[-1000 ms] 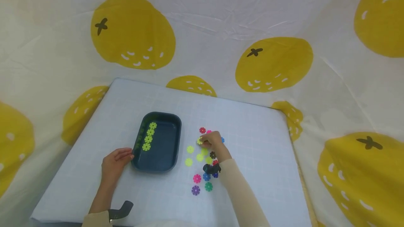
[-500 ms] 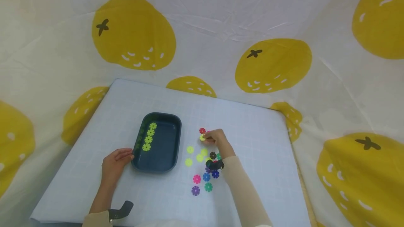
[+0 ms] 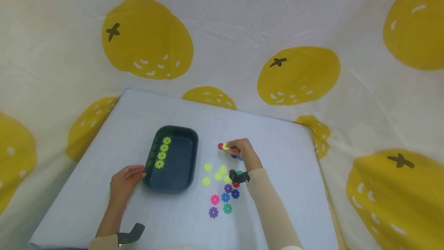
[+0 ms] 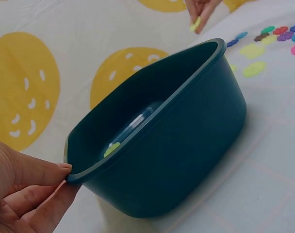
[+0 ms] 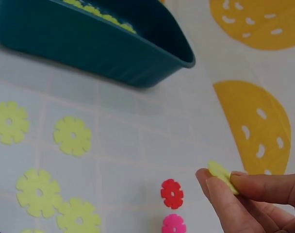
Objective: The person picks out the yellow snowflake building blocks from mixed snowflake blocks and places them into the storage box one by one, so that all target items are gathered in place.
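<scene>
My left hand pinches the near left rim of a dark teal plastic tub between thumb and fingers. Inside the tub a column of yellow-green notched discs runs along its left side. Over to the right, my right hand pinches one yellow-green notched disc between thumb and fingertips, lifted over the cloth. Below that hand in the right wrist view lie a red notched disc and a pink notched disc. More loose yellow-green discs lie between the tub and my right forearm.
Several purple, blue, green, pink and dark discs lie in front of my right wrist, partly under its black strap. A white cloth covers the table. A curtain printed with yellow fruit hangs behind it.
My right hand, still pinching the yellow-green disc, has moved slightly away from me and to the right, toward the red disc. My left hand stays at the tub's rim.
</scene>
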Available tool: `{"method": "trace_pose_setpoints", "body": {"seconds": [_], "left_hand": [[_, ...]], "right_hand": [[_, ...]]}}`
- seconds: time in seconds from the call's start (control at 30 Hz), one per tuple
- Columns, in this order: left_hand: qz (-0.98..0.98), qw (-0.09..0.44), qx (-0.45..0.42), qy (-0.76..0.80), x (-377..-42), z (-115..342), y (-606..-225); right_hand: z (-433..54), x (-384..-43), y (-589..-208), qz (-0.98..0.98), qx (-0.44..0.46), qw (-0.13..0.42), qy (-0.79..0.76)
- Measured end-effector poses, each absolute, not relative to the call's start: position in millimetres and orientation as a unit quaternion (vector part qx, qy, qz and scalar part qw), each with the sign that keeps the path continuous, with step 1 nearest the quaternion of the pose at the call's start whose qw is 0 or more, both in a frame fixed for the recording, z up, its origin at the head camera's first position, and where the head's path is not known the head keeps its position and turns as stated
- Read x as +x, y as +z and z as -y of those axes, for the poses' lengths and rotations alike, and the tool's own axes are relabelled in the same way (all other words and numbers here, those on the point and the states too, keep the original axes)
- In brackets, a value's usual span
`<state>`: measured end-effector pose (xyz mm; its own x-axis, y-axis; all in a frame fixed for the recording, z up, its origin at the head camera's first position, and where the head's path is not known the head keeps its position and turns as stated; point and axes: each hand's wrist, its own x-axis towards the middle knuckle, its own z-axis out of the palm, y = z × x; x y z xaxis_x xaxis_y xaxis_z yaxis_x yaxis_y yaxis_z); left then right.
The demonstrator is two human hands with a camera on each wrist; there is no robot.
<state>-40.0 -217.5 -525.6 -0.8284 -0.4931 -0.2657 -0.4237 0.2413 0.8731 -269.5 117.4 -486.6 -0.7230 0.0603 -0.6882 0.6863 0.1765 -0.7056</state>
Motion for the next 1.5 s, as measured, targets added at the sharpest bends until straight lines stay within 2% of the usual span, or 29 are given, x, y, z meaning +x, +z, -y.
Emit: {"method": "trace_pose_setpoints", "body": {"seconds": [0.67,1.5], "left_hand": [[0.773,0.039,0.29,-0.563,-36,221,-523],[0.763,0.036,0.289,-0.576,-40,217,-523]], "right_hand": [[-83,-283,-454,-0.686,0.233,0.294,-0.624],[-7,-270,-450,-0.631,0.181,0.343,-0.672]]}}
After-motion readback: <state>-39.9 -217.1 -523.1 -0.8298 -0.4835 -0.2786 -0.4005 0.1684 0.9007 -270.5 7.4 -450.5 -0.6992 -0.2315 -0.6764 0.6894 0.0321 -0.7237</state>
